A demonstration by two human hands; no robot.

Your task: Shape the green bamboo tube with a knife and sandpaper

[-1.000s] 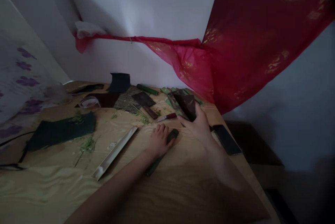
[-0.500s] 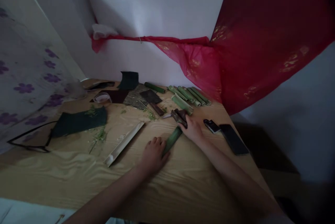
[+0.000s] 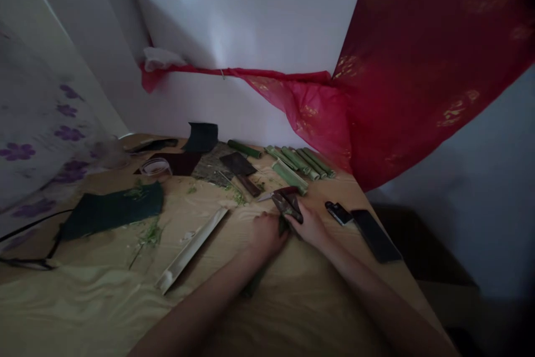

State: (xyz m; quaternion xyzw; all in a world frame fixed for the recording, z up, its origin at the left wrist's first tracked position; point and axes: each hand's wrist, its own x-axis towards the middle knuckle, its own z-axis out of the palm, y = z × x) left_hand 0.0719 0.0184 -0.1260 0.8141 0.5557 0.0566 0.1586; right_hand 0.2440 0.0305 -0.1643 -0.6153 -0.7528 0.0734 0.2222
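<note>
Bamboo stick (image 3: 283, 227): green and round, lying on the wooden table (image 3: 104, 290) at centre, its length running from near left to far right. Most of it is hidden under the hands, and only a short part shows between them.
Left hand (image 3: 267, 234): palm down on the stick, fingers curled over it and pressing it to the table.
Right hand (image 3: 311, 227): just right of the left hand and almost touching it, closed on a dark folded sheet (image 3: 287, 204) at the stick's far end. In this dim light I cannot tell whether the sheet wraps the stick or only lies on it.
Split bamboo half (image 3: 192, 248): pale inner face up, left of the left hand and apart from it.
Small knife (image 3: 267, 195): just beyond the hands, blade pointing left.
Cleaver (image 3: 240, 167): farther back, among green shavings.
Bamboo pieces (image 3: 301, 161): a row of short green lengths side by side at the far right, near the wall.
Dark green cloth (image 3: 112, 209): flat on the left of the table, with shavings on and beside it.
Tape roll (image 3: 155, 166): far left, beyond the cloth.
Phone (image 3: 376, 227): face down near the table's right edge, with a small dark object (image 3: 339, 213) just left of it.
Red cloth (image 3: 397, 84): hangs along the far wall and down the right side.
</note>
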